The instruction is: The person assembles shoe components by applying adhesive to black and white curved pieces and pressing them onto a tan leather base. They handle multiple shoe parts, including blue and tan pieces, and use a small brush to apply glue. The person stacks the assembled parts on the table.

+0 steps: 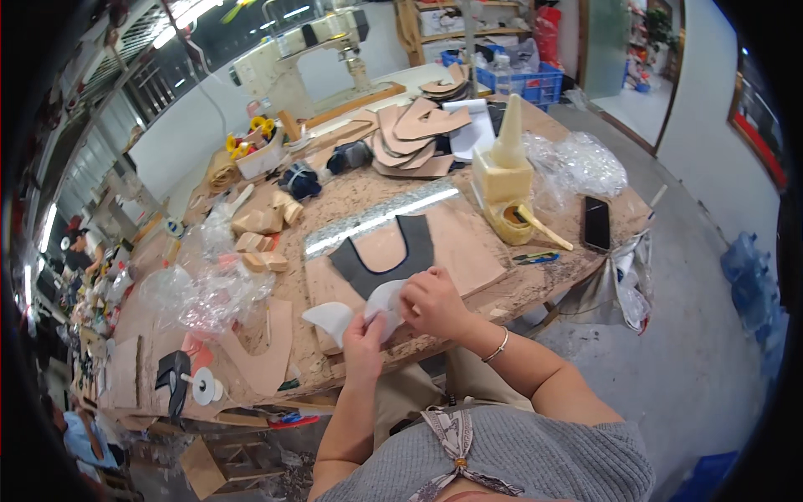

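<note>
Above the near edge of the workbench, my left hand (365, 341) pinches a curved white sheet piece (386, 296) between thumb and fingers. My right hand (435, 304) has its fingers closed on the right side of the same piece. Another white flap (329, 317) sticks out left of my left hand; whether it belongs to the same piece is hidden. Just beyond my hands, a dark grey U-shaped piece (351, 266) with a dark blue inner edge lies flat on a tan board (460, 238). A shiny strip (381, 219) runs along the board's far side.
To the right stand a cream glue container (503, 176) with a brush (548, 232), a blue cutter (536, 258) and a black phone (595, 224). Cut tan pieces (410, 138) are stacked behind. Crumpled clear plastic (205, 293), wooden blocks (261, 219) and a tape dispenser (173, 376) lie left.
</note>
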{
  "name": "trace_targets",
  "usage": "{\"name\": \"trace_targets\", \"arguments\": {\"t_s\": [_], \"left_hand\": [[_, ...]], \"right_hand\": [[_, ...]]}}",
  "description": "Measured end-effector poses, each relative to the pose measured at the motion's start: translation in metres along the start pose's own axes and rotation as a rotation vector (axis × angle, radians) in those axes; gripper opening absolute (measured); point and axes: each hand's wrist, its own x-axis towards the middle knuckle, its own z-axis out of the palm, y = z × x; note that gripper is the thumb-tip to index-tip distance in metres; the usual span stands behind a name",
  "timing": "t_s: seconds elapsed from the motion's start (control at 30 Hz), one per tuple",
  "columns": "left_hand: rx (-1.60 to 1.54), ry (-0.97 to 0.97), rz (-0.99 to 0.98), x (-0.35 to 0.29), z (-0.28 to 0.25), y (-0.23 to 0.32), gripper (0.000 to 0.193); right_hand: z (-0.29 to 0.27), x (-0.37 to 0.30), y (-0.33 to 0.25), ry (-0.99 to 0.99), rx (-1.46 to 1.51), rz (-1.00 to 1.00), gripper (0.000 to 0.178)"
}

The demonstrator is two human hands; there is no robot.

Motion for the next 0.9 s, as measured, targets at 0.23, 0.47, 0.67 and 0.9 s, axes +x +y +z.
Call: {"name": "trace_targets", "arguments": {"t_s": [0.23, 0.47, 0.67, 0.9], "left_hand": [[0.187, 0.432, 0.099, 0.014, -0.086, 0.040, 0.023], [-0.253, 0.295, 0.314, 0.033, -0.083, 0.027, 0.022], [-0.605, 0.225, 0.098, 0.061, -0.078, 0.016, 0.025], [-0.615, 0.176, -0.073, 0.076, -0.068, 0.008, 0.031]], "right_hand": [[-0.107, -0.044, 0.125, 0.294, -0.540, 0.411, 0.035], [-0.162, -0.056, 0.178, -0.107, -0.428, 0.523, 0.019], [-0.176, -0.012, 0.155, -0.450, -0.732, 0.344, 0.016], [-0.186, 0.004, 0.175, -0.443, -0.208, 0.641, 0.014]]}}
